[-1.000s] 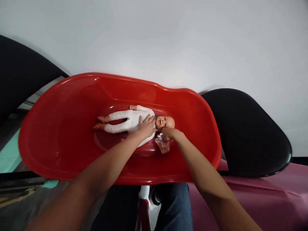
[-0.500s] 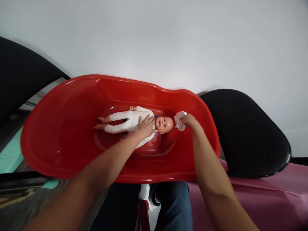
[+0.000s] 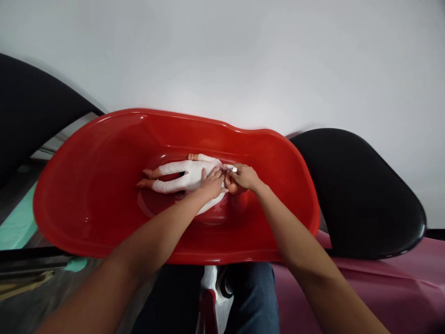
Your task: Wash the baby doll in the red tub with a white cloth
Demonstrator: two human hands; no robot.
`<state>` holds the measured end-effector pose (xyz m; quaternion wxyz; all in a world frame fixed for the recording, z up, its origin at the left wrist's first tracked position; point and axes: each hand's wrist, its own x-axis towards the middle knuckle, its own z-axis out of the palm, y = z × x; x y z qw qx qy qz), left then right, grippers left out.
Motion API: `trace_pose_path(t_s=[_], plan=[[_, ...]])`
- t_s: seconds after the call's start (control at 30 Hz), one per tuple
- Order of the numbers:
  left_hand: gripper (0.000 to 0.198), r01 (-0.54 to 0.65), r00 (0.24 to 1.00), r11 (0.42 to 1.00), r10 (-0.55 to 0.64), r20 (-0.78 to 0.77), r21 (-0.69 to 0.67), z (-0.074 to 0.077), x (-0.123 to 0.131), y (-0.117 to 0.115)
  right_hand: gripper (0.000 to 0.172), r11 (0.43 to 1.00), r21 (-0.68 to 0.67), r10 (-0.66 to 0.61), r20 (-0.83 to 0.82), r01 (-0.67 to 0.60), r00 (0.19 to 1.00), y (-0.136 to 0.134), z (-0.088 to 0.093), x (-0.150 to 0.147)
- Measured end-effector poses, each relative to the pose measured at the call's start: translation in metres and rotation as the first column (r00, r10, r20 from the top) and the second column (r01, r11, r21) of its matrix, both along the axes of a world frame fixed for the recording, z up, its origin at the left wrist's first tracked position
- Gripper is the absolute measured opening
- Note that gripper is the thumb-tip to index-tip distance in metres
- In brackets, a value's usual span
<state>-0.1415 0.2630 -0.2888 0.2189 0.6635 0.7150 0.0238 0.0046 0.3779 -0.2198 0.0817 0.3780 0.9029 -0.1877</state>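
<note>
A baby doll (image 3: 193,172) in a white bodysuit lies on its back in a red baby bathtub (image 3: 79,185), feet to the left and head to the right. My left hand (image 3: 211,184) rests on the doll's chest, its fingers spread. At the doll's head, my right hand (image 3: 246,176) is closed on a small pale pink cloth (image 3: 230,168). Only a light edge of that cloth shows beside the fingers. My right hand covers most of the doll's head, and the doll's near arm is partly hidden by my left hand and forearm.
Black chair seats or backs stand to the left (image 3: 38,102) and right (image 3: 368,199) of the tub. A white wall (image 3: 222,55) rises behind it. Pink sheeting (image 3: 389,292) lies at lower right, and a mint-green item (image 3: 17,222) at lower left.
My right hand has moved left with the cloth, from beyond the top of the doll's head onto its head. My left hand has stayed on the chest.
</note>
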Motion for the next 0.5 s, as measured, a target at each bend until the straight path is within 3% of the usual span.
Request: trace_pose_path(t_s=[0.1, 0.27, 0.37, 0.5], plan=[[0.089, 0.001, 1.0, 1.0, -0.002, -0.025, -0.019, 0.003, 0.001, 0.001, 0.047, 0.984, 0.096, 0.148, 0.022, -0.149, 0.989, -0.014, 0.002, -0.009], [0.112, -0.112, 0.992, 0.994, 0.111, -0.064, -0.004, 0.004, -0.001, 0.002, 0.06, 0.97, 0.128, 0.2, 0.046, -0.204, 0.979, -0.02, -0.002, -0.011], [0.125, -0.165, 0.984, 0.986, 0.163, -0.078, -0.019, 0.0, -0.004, 0.004, 0.056, 0.945, 0.153, 0.281, 0.082, -0.29, 0.956, -0.023, 0.0, -0.012], [0.124, -0.161, 0.985, 0.986, 0.158, -0.07, -0.047, 0.0, -0.007, 0.005, 0.049, 0.906, 0.201, 0.346, 0.154, -0.373, 0.925, -0.029, 0.001, -0.016]])
